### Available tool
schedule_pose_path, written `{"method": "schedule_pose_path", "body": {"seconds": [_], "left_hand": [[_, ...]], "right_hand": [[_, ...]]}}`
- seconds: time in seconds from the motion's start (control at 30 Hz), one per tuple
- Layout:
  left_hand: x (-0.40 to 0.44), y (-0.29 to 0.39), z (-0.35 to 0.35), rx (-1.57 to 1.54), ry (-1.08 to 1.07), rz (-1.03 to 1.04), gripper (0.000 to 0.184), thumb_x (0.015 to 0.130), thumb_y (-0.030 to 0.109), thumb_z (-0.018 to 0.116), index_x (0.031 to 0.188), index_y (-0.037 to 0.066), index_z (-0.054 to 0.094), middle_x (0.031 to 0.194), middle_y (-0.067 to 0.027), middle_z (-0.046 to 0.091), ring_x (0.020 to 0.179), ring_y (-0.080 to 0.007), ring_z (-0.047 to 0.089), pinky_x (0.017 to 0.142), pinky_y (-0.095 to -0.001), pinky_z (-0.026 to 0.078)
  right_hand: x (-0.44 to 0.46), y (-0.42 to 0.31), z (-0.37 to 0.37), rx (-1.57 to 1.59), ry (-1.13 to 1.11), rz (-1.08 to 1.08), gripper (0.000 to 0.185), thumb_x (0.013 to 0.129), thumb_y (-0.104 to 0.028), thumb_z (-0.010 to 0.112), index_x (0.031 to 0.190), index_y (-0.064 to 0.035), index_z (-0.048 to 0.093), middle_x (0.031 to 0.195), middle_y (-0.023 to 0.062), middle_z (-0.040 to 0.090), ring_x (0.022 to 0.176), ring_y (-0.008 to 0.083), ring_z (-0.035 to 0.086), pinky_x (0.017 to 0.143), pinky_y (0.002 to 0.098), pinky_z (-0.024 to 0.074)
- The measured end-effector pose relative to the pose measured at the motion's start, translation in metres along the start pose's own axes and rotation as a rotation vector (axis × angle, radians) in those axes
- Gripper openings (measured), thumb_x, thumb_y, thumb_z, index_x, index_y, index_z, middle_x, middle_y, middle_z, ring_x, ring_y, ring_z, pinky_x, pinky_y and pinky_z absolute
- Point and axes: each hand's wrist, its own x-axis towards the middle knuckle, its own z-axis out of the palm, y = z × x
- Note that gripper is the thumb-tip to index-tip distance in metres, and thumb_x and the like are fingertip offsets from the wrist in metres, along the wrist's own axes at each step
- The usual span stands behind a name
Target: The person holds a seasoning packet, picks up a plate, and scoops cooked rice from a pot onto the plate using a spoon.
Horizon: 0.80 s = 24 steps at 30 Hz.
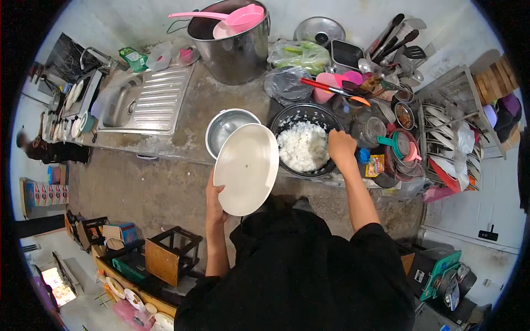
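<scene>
My left hand (216,199) grips the edge of a cream oval dish (247,171), which is tilted up with no food visible on it. The dish overlaps the front of a round metal bowl (225,131) on the counter. Beside it sits a black pot (282,117) with a heap of white rice (303,146) inside. My right hand (342,148) is closed at the pot's right rim, close to the rice. Whatever its fingers hold, if anything, is hidden from view.
A tall metal pot (226,58) with pink dippers stands behind, left of bagged green vegetables (298,57). Jars, utensils and a dish rack (441,132) crowd the right. A steel sink (130,102) lies left. Another person (52,149) stands far left. Behind me is a wooden stool (163,259).
</scene>
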Motion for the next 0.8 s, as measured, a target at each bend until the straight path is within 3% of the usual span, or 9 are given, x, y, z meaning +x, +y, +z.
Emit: {"method": "schedule_pose_path", "body": {"seconds": [0.1,0.23,0.3,0.53,0.6,0.73,0.8], "left_hand": [[0.013,-0.002,-0.008,0.083,-0.043,0.116,0.067,0.074,0.019,0.043,0.136,-0.003,0.034,0.132,-0.0197,0.045,0.117,-0.0287,0.050,0.095,-0.0389,0.046],[0.016,0.011,-0.008,0.132,-0.030,0.121,0.071,0.072,0.017,0.042,0.139,-0.004,0.032,0.133,-0.0190,0.045,0.120,-0.0283,0.049,0.097,-0.0376,0.044],[0.016,0.020,-0.004,0.090,0.034,0.037,0.069,0.068,0.009,0.040,0.136,-0.004,0.040,0.134,-0.0172,0.047,0.124,-0.0252,0.045,0.103,-0.0343,0.035],[0.027,-0.002,0.010,0.147,0.130,0.101,0.067,0.069,0.005,0.038,0.135,-0.004,0.042,0.134,-0.0145,0.048,0.122,-0.0221,0.047,0.100,-0.0313,0.036],[0.024,-0.006,0.012,0.159,0.127,0.073,0.064,0.072,0.006,0.038,0.135,-0.004,0.042,0.133,-0.0150,0.049,0.120,-0.0223,0.048,0.099,-0.0311,0.037],[0.024,-0.001,0.007,0.080,0.225,0.082,0.061,0.074,0.003,0.038,0.134,-0.004,0.042,0.131,-0.0162,0.050,0.119,-0.0226,0.049,0.099,-0.0324,0.038],[0.017,0.015,0.007,0.138,0.299,0.233,0.058,0.076,0.000,0.037,0.134,-0.005,0.043,0.130,-0.0175,0.051,0.118,-0.0231,0.050,0.099,-0.0337,0.038]], "right_hand": [[0.018,-0.006,0.007,-0.142,-0.120,-0.028,0.014,0.080,-0.012,0.054,0.084,-0.0062,0.066,0.086,0.0138,0.066,0.080,0.0314,0.066,0.067,0.0414,0.0523],[0.013,-0.001,0.002,-0.153,-0.114,-0.052,0.014,0.080,-0.013,0.054,0.084,-0.0058,0.066,0.086,0.0147,0.066,0.079,0.0320,0.066,0.067,0.0415,0.0523],[0.006,0.008,-0.008,-0.093,-0.105,-0.052,0.015,0.079,-0.012,0.054,0.085,-0.0044,0.065,0.085,0.0161,0.066,0.078,0.0333,0.066,0.067,0.0429,0.0521],[0.011,0.009,0.010,0.003,-0.165,-0.117,0.015,0.078,-0.010,0.052,0.084,-0.0014,0.062,0.086,0.0211,0.064,0.080,0.0369,0.065,0.070,0.0460,0.0512],[0.016,0.005,0.014,0.074,-0.263,-0.087,0.017,0.076,-0.010,0.054,0.088,0.0003,0.060,0.090,0.0219,0.063,0.086,0.0411,0.062,0.076,0.0479,0.0494],[0.028,-0.002,0.006,0.060,-0.419,-0.103,0.021,0.078,-0.010,0.053,0.093,0.0014,0.060,0.096,0.0233,0.062,0.091,0.0408,0.061,0.080,0.0470,0.0483],[0.030,-0.001,0.012,0.055,-0.377,-0.140,0.022,0.075,-0.010,0.056,0.093,0.0017,0.061,0.093,0.0239,0.063,0.089,0.0407,0.062,0.078,0.0466,0.0497]]}}
